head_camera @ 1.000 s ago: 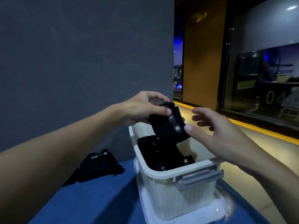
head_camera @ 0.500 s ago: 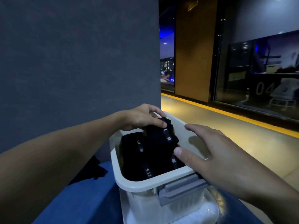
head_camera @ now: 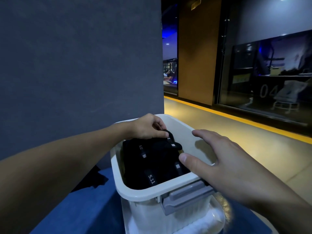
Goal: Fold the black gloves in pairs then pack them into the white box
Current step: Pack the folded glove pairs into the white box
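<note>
While over one white box, left hand on gloves, right hand alongside.

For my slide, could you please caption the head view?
Left hand holds black gloves in white box; right hand open above.

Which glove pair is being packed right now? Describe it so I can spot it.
Find the white box on the blue table. At its far end, the left hand pinches a folded glove pair on top of the pile. It alone is humped and held; the gloves nearer the camera lie flat, one showing a 5.11 strap.
</note>
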`<state>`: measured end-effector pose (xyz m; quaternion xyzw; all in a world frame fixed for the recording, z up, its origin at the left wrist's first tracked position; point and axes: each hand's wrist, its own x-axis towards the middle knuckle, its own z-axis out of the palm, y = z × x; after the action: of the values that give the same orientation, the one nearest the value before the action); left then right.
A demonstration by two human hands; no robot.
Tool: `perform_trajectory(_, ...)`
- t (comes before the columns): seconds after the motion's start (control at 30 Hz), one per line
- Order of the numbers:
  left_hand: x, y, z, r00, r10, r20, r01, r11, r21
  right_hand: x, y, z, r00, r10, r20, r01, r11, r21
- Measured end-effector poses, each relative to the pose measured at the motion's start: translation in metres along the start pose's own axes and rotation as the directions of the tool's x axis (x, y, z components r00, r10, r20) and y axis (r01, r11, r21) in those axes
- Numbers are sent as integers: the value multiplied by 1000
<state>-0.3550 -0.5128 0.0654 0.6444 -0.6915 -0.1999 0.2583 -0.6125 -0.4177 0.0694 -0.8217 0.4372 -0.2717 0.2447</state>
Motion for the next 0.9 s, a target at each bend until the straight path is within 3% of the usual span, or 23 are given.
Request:
perform_trajectory(0.1,-3,1,-3,1000,15,7,-15,999,30,-1,1,1,1000,1,-9,-1,1000,3)
perform_trajectory(0.3,-20,4,-9,995,95,31,-99,959,267,-3,2,2,999,-21,-47,19,1000,-24)
perform_trajectory(0.47,-28,14,-5,984,64,168,-128,906,403,-3,3,2,999,-22,-42,21,999,-32)
perform_trajectory(0.9,-26,9,4,988,39,150,-113,847,520,-4,4,5,998,-30,-50,29,999,-26)
